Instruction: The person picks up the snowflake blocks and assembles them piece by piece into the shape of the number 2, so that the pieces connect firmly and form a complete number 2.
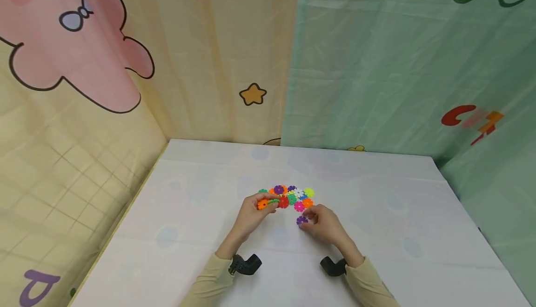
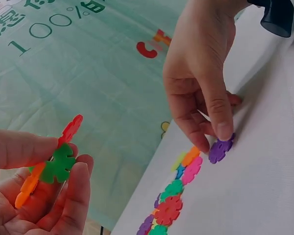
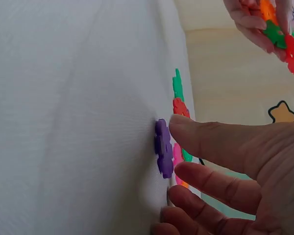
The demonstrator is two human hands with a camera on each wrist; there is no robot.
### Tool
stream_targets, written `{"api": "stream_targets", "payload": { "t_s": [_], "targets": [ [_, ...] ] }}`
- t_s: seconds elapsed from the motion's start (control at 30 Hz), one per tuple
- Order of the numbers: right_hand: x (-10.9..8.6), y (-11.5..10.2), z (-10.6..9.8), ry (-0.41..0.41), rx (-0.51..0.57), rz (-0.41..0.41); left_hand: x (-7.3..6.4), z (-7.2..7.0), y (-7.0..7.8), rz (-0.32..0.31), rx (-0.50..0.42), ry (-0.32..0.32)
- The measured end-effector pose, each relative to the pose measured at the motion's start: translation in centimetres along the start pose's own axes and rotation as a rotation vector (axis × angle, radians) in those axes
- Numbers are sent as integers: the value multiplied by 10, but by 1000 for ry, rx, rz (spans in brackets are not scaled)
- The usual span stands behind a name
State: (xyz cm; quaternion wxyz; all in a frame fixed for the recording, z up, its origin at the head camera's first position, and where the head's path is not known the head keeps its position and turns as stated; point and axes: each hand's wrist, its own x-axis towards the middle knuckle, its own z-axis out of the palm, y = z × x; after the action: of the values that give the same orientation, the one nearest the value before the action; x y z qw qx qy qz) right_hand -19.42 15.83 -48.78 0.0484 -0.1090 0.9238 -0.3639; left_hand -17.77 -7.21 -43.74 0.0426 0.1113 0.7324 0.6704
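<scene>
Seemingly it's pick-up: at the cluster's [image 1: 291,199] left end, my left hand [image 1: 250,211] pinches linked pieces [image 2: 59,164]; nearside of it, my right hand [image 1: 325,223] meets the purple piece [image 1: 301,221] — grip unclear — so next, a firm pinch.

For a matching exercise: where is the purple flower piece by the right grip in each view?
Head: purple flower piece, lower half, slightly right of centre.
Left wrist: purple flower piece, right of and below centre.
Right wrist: purple flower piece, slightly right of and below centre.
Shared landmark: left grip.
</scene>
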Motion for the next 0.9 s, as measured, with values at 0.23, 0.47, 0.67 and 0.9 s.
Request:
{"api": "stream_targets", "payload": {
  "t_s": [0.23,0.47,0.67,0.9],
  "targets": [
    [1,2,2,-5,-78,-32,5,-3,-8,25,-3,-32],
    [6,4,5,-9,-9,-1,12,-3,-29,33,4,-39],
    [4,3,7,54,208,-19,11,-5,-27,36,26,-35],
    [-9,-22,3,191,535,-322,11,-2,-27,29,42,-22]
  ]
}}
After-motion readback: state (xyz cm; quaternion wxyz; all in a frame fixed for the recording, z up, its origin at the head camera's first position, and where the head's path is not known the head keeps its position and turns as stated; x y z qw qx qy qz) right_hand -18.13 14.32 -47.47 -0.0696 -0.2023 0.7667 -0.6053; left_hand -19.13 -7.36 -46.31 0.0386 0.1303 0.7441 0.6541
